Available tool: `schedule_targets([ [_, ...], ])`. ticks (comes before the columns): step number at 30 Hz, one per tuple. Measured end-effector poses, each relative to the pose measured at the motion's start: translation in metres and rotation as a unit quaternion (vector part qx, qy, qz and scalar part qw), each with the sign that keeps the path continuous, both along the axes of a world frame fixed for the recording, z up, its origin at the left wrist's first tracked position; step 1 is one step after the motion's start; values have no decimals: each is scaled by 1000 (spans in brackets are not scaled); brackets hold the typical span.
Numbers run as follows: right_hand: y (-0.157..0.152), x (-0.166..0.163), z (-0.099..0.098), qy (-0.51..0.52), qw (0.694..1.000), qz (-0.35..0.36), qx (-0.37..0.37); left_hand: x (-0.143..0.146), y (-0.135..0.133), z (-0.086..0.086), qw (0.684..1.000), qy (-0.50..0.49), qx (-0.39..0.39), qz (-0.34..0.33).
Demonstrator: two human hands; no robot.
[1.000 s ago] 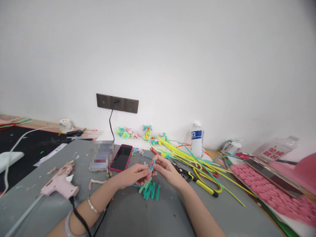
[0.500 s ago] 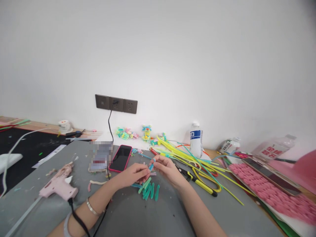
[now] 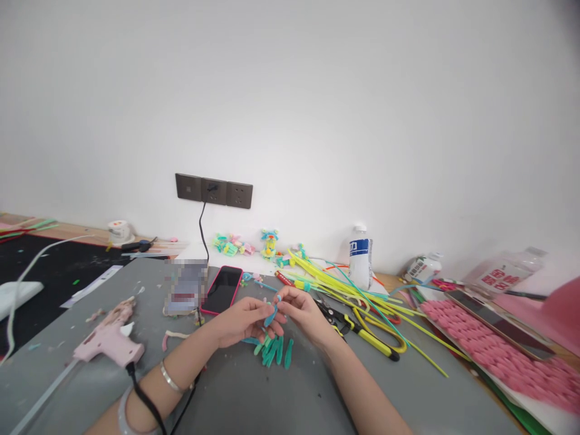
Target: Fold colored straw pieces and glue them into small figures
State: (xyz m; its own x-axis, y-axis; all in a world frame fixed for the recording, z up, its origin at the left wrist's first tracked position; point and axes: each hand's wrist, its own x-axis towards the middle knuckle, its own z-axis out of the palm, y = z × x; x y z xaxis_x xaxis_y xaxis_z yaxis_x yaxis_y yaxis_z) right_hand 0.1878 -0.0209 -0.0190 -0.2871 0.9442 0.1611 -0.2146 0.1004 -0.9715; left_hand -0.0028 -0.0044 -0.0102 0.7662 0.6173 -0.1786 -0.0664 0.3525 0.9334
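Head view, left to right.

Pink glue gun lies on the grey mat at 9 o'clock from the hands, well apart, black cord trailing toward the near edge. Phone in a red case lies face up at 11 o'clock.

Left hand: thumb and forefinger pressed together on the lower end of a short blue folded strip; other fingers curled loosely under. Right hand: fingertips pinch the upper end of the same strip. The strip sits between the two hands, touching both, held just above the mat. Long axis runs from 7 to 1 o'clock, nearly upright. Neither hand is clearly nearer.

Directly beneath, at 6 o'clock: teal folded pieces lying on the mat. At 3 o'clock: yellow-handled cutters, near; beyond them, yellow strips.
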Motion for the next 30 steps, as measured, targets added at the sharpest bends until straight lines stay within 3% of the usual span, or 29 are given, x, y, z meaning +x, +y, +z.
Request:
schedule_targets([
  [5, -3, -4, 2, 13, 1000, 19, 12, -1, 3, 1, 999, 8, -31, 10],
  [11, -4, -4, 5, -20, 999, -6, 38, 1, 2, 2, 999, 30, -4, 39],
  [19, 1, -3, 3, -55, 998, -31, 2, 2, 7, -2, 981, 73, 156, 88],
  [23, 2, -3, 2, -64, 998, -21, 15, 1, 9, -4, 972, 88, 204, 81],
  [26, 2, -2, 3, -75, 997, -15, 26, 1, 7, -2, 973, 91, 201, 73],
  [30, 1, -1, 7, -68, 997, -8, 46, 3, 2, 3, 990, 53, 115, 70],
])
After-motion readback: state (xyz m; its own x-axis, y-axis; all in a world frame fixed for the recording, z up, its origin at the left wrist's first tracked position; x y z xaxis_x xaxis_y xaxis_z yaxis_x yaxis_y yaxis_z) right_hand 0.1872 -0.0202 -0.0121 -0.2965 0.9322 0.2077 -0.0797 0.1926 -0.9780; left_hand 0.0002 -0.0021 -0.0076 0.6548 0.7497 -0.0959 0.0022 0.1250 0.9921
